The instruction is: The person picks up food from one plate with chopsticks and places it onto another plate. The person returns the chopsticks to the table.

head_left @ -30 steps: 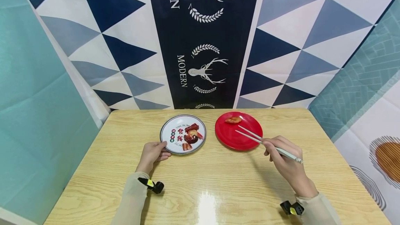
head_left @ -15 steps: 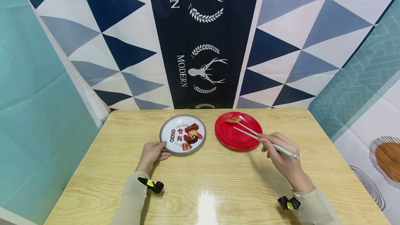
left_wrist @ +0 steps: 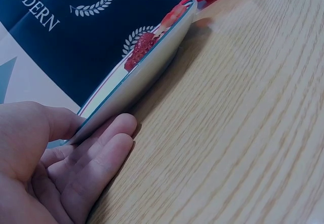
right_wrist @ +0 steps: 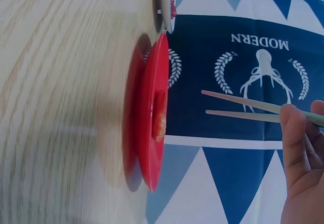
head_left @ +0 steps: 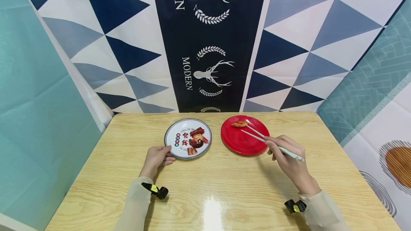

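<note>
My left hand (head_left: 156, 159) pinches the near left rim of a white plate (head_left: 174, 149), thumb on top and fingers underneath. In the left wrist view this plate (left_wrist: 147, 79) appears edge-on, close over the wood. It bears red characters and several reddish-brown food shapes at its right side. Pale green chopsticks (head_left: 290, 152) are gripped in my right hand (head_left: 290, 161), tips slightly spread. They reach over a red plate (head_left: 244, 145), where an elongated orange-brown piece of food (head_left: 239, 123) lies near the far rim. The right wrist view shows the chopstick tips above and apart from that food (right_wrist: 159, 116).
Both plates rest side by side toward the back of a light wood table (head_left: 192, 195), a narrow gap between them. A patterned cloth (head_left: 212, 45) with deer heads hangs right behind the table's far edge. Teal hangings (head_left: 41, 99) flank the left side.
My right hand has shifted slightly left with the chopsticks, and one tip now overlaps the food's right end in the head view. The left hand and both plates have stayed put.
</note>
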Tool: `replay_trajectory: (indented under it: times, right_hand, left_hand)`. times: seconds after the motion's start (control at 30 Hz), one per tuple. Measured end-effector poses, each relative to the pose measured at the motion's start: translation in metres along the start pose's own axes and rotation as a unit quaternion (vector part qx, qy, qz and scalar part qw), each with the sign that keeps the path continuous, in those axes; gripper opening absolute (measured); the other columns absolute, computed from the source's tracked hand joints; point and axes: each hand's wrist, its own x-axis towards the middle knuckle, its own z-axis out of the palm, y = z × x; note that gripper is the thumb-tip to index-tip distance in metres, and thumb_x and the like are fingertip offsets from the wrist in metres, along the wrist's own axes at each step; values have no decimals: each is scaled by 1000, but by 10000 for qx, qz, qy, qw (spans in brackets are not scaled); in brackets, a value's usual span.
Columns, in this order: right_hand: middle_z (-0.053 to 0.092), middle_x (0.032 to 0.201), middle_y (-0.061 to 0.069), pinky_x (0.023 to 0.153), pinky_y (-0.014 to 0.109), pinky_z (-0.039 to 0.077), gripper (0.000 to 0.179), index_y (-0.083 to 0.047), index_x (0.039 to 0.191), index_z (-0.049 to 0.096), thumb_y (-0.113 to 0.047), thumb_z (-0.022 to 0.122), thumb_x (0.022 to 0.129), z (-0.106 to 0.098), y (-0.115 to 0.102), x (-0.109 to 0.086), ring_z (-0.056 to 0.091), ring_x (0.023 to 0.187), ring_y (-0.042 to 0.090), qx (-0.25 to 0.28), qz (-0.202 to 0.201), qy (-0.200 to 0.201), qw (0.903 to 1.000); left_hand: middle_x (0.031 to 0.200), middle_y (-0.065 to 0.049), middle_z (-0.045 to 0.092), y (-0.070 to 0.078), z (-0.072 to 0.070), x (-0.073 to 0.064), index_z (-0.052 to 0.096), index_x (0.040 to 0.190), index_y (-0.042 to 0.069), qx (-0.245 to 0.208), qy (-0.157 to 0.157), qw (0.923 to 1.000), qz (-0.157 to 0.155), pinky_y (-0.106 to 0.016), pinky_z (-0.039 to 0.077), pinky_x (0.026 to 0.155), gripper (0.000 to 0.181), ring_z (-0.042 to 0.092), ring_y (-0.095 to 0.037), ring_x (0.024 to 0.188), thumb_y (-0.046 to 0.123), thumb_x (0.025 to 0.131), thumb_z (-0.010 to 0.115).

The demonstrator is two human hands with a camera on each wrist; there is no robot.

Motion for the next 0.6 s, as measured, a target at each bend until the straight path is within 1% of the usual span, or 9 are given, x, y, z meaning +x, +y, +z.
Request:
replay_trajectory:
  times: [0.17, 0.37, 0.6]
  right_hand:
    - [68, 75, 4, 51, 7, 51, 25, 1, 102, 79, 11, 81, 79, 2, 3, 1, 58, 58, 2, 0, -9, -18, 10000]
    - [66, 74, 5, 50, 7, 50, 27, 2, 102, 79, 14, 80, 78, 3, 7, 4, 58, 56, 4, 110, -13, -28, 9999]
    - [65, 73, 0, 50, 7, 51, 28, 1, 101, 79, 15, 80, 76, 5, 13, 3, 57, 55, 4, 122, 15, -17, 9999]
  left_hand:
    - [75, -9, 75, 1, 1, 0, 68, 121, -9, 64, -15, 10000, 25, -24, 66, 66, 37, 74, -12, 65, 23, 104, 61]
    - [75, -9, 75, 3, 2, 0, 68, 120, -9, 31, 4, 10000, 29, -24, 66, 65, 37, 74, -12, 65, 23, 104, 61]
    - [76, -10, 75, 2, 2, -1, 68, 120, -9, 27, 1, 10000, 15, -24, 66, 66, 36, 74, -12, 65, 22, 104, 61]
